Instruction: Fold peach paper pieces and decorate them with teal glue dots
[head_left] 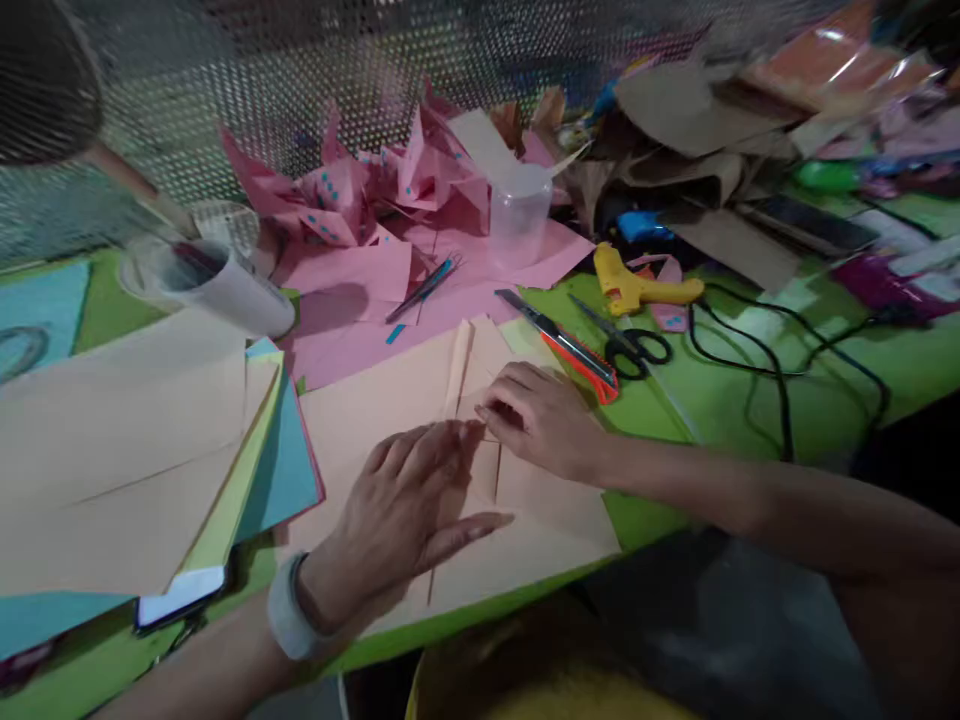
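A folded piece of peach paper (486, 478) lies on top of a larger peach sheet (547, 535); a narrow rolled or folded edge (457, 365) of paper stands up just beyond my fingers. My left hand (401, 505), with a pale band on its wrist, rests flat over the folded piece, its fingers outstretched and its thumb apart. Curled beside its fingertips, my right hand (551, 420) pinches at the folded peach paper. The exact grip is partly hidden by the fingers. An orange box cutter (577, 355) and black-handled scissors (630, 345) lie past my right hand.
A yellow glue gun (637, 285) with a black cord (780, 390) is at the right. Stacked coloured sheets (120, 450) cover the left side, partly over a phone (180, 600). Pink paper pieces (337, 200), a translucent cup (519, 215) and brown scraps (682, 110) sit at the back.
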